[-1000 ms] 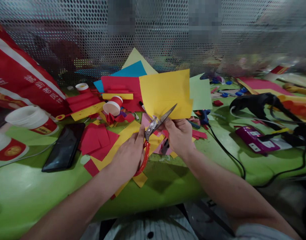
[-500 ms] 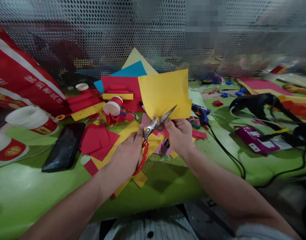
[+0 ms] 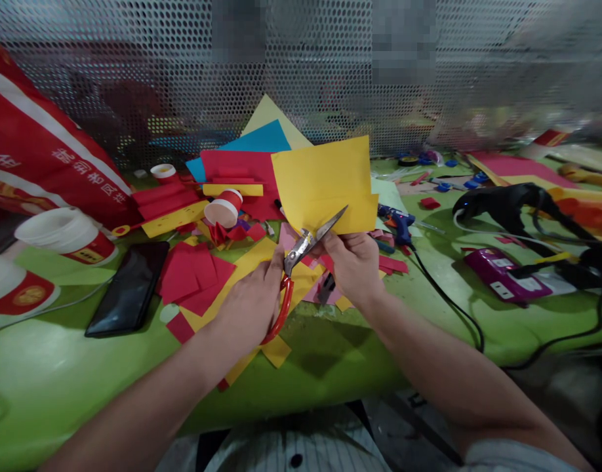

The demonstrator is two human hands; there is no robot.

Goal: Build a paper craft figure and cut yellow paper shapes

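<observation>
My left hand (image 3: 252, 301) is wrapped round the orange-red handle of a pair of scissors (image 3: 283, 308). The metal blades point up and to the right, across the lower part of a yellow paper sheet (image 3: 325, 177). That sheet's lower edge is pinched in my right hand (image 3: 353, 265), just right of the blades. Below and around both hands lie red paper pieces (image 3: 195, 272) and yellow scraps (image 3: 277, 351). Behind the held sheet are a red sheet (image 3: 261, 167) and a blue sheet (image 3: 266, 136).
On the left are a black phone (image 3: 128, 288), paper cups (image 3: 67, 236) and a large red bag (image 3: 50, 137). A blue glue gun (image 3: 399, 223), its black cable, and a purple box (image 3: 502, 275) lie right. A perforated metal screen (image 3: 183, 72) stands behind the green table (image 3: 340, 367).
The view has shifted very slightly, so things on the left appear a little further right. My hands, the scissors and the yellow sheet hold almost the same pose.
</observation>
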